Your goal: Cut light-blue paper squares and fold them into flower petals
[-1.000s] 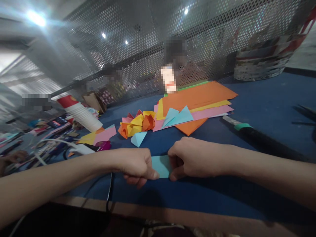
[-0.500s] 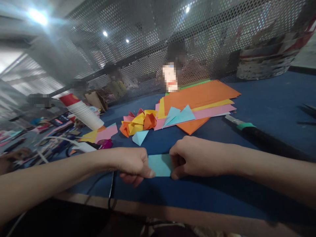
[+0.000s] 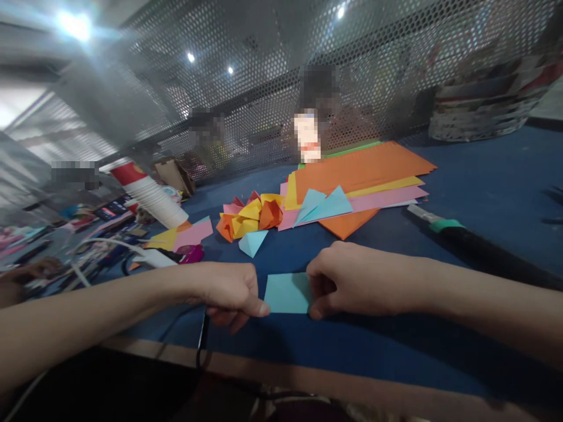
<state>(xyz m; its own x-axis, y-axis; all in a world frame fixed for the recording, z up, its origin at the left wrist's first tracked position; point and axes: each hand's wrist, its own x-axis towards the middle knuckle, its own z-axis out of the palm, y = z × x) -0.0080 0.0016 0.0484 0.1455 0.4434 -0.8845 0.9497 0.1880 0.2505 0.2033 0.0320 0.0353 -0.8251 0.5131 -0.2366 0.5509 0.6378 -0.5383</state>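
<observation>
A small light-blue rectangle of folded paper (image 3: 287, 294) lies near the front of the blue table. My left hand (image 3: 233, 295) is closed, its thumb tip pinching the paper's lower left corner. At the opposite end my right hand (image 3: 345, 281) grips the right edge between thumb and curled fingers, hiding that side. Just beyond sits a folded light-blue paper piece (image 3: 254, 243). Behind it stands a cluster of orange, yellow and pink folded pieces (image 3: 250, 218). Two more light-blue folded pieces (image 3: 328, 203) rest against the stack of coloured paper sheets (image 3: 365, 170).
A craft knife or brush-like tool with a dark handle (image 3: 475, 240) lies at the right. Leaning paper cups (image 3: 153, 196), a white cable (image 3: 149, 256) and loose coloured papers (image 3: 193, 234) are at left. A woven basket (image 3: 479, 111) stands at the back; another person's hand (image 3: 39, 269) shows far left.
My left hand has slid a little left toward the paper's corner, so more of the paper's left edge shows. My right hand keeps its grip. The whole view has shifted slightly.
</observation>
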